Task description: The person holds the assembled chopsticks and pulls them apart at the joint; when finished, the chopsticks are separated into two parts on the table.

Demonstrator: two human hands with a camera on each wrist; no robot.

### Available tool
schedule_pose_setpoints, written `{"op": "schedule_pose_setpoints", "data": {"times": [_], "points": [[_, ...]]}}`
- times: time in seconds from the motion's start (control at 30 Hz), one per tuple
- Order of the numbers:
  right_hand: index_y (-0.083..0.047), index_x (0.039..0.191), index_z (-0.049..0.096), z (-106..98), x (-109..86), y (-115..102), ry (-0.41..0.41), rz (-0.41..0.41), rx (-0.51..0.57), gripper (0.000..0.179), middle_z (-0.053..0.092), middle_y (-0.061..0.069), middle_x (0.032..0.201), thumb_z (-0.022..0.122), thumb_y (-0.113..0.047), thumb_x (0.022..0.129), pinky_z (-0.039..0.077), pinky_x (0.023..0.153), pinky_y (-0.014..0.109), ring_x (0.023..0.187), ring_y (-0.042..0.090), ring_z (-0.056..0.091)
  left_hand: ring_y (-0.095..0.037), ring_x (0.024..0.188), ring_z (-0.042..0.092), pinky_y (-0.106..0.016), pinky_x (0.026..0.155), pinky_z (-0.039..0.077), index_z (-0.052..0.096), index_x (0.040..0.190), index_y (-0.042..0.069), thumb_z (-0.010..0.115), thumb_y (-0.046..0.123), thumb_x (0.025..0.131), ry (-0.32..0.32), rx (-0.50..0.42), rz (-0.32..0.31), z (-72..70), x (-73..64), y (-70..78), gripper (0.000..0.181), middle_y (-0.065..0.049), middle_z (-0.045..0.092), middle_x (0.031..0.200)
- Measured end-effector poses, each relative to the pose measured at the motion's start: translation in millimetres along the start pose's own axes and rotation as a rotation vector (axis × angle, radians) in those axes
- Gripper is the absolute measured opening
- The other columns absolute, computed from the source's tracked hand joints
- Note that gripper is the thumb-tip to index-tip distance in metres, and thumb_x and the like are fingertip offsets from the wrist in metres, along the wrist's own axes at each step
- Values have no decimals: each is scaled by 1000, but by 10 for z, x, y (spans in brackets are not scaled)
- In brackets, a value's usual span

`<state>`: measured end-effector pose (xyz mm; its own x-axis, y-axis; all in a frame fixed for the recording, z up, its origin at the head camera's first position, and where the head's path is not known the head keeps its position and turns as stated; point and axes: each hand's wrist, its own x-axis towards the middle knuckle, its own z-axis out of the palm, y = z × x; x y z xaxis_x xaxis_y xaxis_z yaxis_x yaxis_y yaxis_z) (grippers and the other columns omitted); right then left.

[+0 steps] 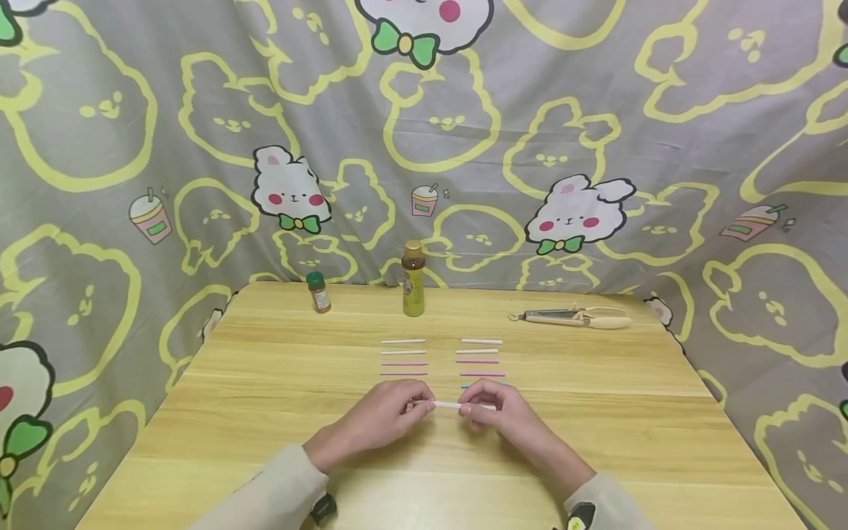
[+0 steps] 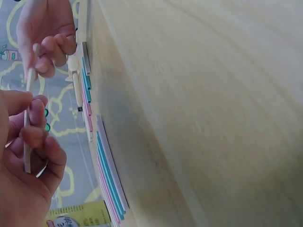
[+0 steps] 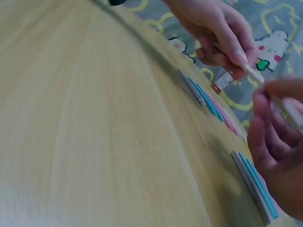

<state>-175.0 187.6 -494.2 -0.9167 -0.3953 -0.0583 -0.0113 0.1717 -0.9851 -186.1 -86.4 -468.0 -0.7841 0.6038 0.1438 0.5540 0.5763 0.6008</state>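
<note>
A thin white straw-like stick [image 1: 447,404] is held level above the table between the two hands. My left hand [image 1: 391,416] pinches its left part between thumb and fingers. At the other end my right hand [image 1: 509,414] pinches it too, and a short tip shows past those fingers. Seen from the left wrist, the stick [image 2: 29,90] runs from the near left hand [image 2: 21,189] to the right hand [image 2: 49,28]. In the right wrist view, the right fingers [image 3: 274,127] are blurred and partly cover the stick.
Beyond the hands lie two columns of thin sticks, with white [image 1: 403,341], pink [image 1: 480,374] and blue [image 1: 467,385] ones. Farther back stand a green-capped jar [image 1: 319,293] and a yellow-labelled bottle [image 1: 414,283]; tongs [image 1: 570,317] lie at right. A patterned curtain [image 1: 464,147] hangs behind the table.
</note>
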Motion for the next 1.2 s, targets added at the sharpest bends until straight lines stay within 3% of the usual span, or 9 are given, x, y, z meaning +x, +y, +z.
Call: {"op": "schedule_pose_setpoints", "data": {"times": [0.23,0.43,0.53,0.63,0.73,0.87,1.03,1.2], "points": [[-16,109,77,104,-26,-33,73,-219,-387,14,77,0,105,74,-29,105,61,80,23,85,4,65,-2,97,68,-29,89,60,75,113,20,64,28,112,12,27,32,32,2,23,14,10,77,107],[-20,103,76,109,-35,-20,96,-347,-506,8,76,-9,97,73,-26,106,60,77,24,81,0,62,0,89,65,-26,83,59,75,107,19,66,25,110,43,67,87,38,-27,15,11,9,76,99],[-19,102,76,4,-55,-15,139,-337,-511,6,76,-7,99,73,-22,106,61,80,26,86,2,65,1,84,61,-24,79,57,75,105,17,66,23,110,77,71,80,-2,-69,-48,12,8,74,95],[-22,99,76,-200,-114,-16,266,-259,-519,5,77,-8,100,76,-20,104,58,82,25,89,3,66,0,76,56,-23,72,53,76,102,16,69,21,108,145,59,10,-107,-156,-152,10,7,73,91],[-21,101,77,-411,-197,-21,339,-184,-512,2,75,-7,100,77,-21,103,53,72,24,78,5,60,-1,74,55,-23,68,51,78,105,16,70,20,108,183,54,-57,-221,-256,-260,9,7,76,97],[-17,110,77,-511,-273,1,262,-205,-549,6,71,-6,104,73,-20,106,57,73,24,80,5,62,-2,85,61,-27,76,54,80,115,19,69,22,109,136,126,-39,-280,-333,-326,13,7,79,110],[-22,112,78,-421,-336,71,143,-292,-665,8,67,-14,108,74,-20,105,64,91,31,101,6,69,-3,90,61,-30,81,53,80,112,22,75,23,105,81,208,2,-243,-367,-305,9,12,78,100],[-24,110,78,-312,-384,100,73,-303,-751,9,65,-17,105,77,-19,103,64,89,32,102,8,70,-3,96,65,-30,86,59,77,110,22,74,23,105,15,231,24,-183,-376,-239,6,14,75,103]]}}
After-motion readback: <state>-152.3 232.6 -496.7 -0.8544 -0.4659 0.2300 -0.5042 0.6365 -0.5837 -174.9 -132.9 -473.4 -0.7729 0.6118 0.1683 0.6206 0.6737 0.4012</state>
